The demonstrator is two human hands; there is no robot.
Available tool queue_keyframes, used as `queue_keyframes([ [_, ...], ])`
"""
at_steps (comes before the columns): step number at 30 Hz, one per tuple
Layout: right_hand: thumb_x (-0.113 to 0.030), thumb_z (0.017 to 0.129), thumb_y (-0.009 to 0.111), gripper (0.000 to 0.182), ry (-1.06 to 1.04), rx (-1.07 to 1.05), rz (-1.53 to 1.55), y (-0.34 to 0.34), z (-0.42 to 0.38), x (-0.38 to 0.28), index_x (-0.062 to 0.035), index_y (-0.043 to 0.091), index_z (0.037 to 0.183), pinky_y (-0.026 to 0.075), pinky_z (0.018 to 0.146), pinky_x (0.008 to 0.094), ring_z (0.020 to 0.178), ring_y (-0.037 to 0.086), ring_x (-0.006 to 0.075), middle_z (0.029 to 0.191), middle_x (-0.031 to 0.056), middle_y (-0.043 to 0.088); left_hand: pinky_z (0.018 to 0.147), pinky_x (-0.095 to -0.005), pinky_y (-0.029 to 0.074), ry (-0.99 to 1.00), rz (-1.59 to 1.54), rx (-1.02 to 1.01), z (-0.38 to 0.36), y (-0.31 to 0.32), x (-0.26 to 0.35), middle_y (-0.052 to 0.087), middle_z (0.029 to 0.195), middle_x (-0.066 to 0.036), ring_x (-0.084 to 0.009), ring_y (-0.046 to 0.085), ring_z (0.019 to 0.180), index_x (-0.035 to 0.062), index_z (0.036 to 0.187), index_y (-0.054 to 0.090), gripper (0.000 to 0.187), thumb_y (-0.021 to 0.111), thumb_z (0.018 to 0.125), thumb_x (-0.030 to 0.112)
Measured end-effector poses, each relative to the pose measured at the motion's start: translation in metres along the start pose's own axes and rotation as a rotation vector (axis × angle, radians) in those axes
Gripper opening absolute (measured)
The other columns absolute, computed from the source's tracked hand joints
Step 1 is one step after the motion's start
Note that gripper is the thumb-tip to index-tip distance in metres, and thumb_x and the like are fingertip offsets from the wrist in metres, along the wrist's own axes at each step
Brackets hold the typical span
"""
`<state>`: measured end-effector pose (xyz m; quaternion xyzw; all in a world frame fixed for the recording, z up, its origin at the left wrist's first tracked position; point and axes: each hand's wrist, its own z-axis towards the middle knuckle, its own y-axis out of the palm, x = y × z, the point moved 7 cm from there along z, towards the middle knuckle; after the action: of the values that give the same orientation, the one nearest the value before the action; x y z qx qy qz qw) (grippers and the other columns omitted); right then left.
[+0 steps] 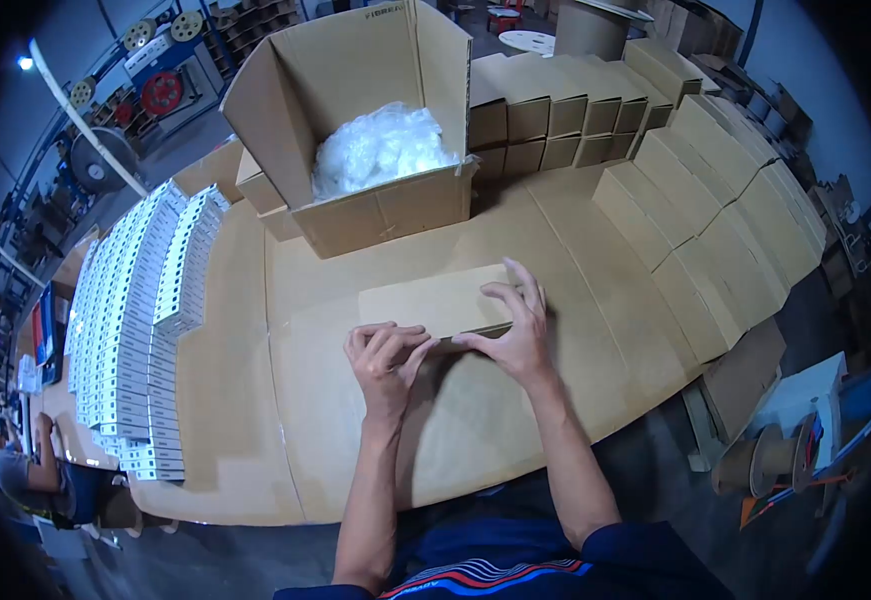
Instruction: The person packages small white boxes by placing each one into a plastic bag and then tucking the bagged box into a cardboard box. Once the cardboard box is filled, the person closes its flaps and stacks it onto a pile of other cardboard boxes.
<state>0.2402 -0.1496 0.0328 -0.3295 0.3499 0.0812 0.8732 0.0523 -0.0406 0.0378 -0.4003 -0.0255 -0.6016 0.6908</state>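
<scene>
Flat cardboard carton (pixel 433 298) near the tabletop's (pixel 225 400) front edge.
Left-hand fingers (pixel 383 345) grasp its near-left corner, right-hand fingers (pixel 522 305) its right end; probably light, stiff, creasable, best held by opposite ends.

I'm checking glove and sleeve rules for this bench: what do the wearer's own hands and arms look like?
The left hand and right hand are ungloved, with no watch visible. Both forearms are uncovered, without cuffs. The dark navy shirt has short sleeves and wavy white, red and blue stripes across its front.
</scene>
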Motion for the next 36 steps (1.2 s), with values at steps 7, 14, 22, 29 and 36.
queue_keyframes([
  [7,-0.014,0.06,0.099,0.129,0.177,-0.405,0.464,0.019,0.006,0.06,-0.0103,0.023,0.164,0.032,0.123,0.0417,0.148,0.039,0.0336,0.159,0.0214,0.039,0.109,-0.0411,0.051,-0.543,-0.438,-0.08,-0.031,-0.005,-0.047,0.054,0.143,-0.02,-0.0305,0.054,0.133,-0.0039,0.146,0.048,0.078,0.088,0.079,0.005],
  [14,-0.01,0.063,0.099,0.138,0.253,-0.27,0.561,-0.01,-0.023,0.076,-0.0085,0.007,0.166,0.026,0.127,0.0447,0.153,0.031,0.0353,0.166,0.022,0.026,0.105,-0.0371,0.051,-0.594,-0.568,-0.268,-0.049,0.023,-0.064,0.059,0.14,-0.018,-0.0248,0.061,0.123,-0.0029,0.157,0.036,0.064,0.06,0.098,-0.005],
  [22,-0.022,0.065,0.101,0.136,0.447,0.12,0.484,-0.122,-0.042,0.108,-0.0115,0.011,0.165,0.036,0.12,0.0493,0.146,0.041,0.0375,0.158,0.0299,0.038,0.102,-0.035,0.052,-0.45,-0.717,-0.412,0.027,0.115,0.02,0.062,0.135,-0.022,-0.0235,0.063,0.12,-0.007,0.155,0.036,0.06,0.061,0.101,-0.001],
  [29,-0.024,0.066,0.1,0.117,0.293,0.516,0.259,-0.243,0.03,0.132,-0.0042,0.023,0.152,0.036,0.119,0.0485,0.144,0.043,0.0367,0.151,0.0257,0.044,0.11,-0.0405,0.048,-0.1,-0.899,-0.535,0.157,0.247,0.118,0.052,0.149,-0.017,-0.0295,0.055,0.133,-0.0031,0.154,0.036,0.069,0.071,0.095,0.001],
  [36,-0.024,0.073,0.096,0.094,0.163,0.752,0.103,-0.325,0.122,0.206,-0.0042,0.033,0.14,0.042,0.114,0.0446,0.133,0.053,0.0317,0.141,0.0249,0.053,0.11,-0.0401,0.049,0.189,-1.062,-0.587,0.28,0.389,0.214,0.049,0.15,-0.023,-0.0293,0.057,0.132,-0.0025,0.161,0.019,0.085,0.072,0.095,0.002],
])
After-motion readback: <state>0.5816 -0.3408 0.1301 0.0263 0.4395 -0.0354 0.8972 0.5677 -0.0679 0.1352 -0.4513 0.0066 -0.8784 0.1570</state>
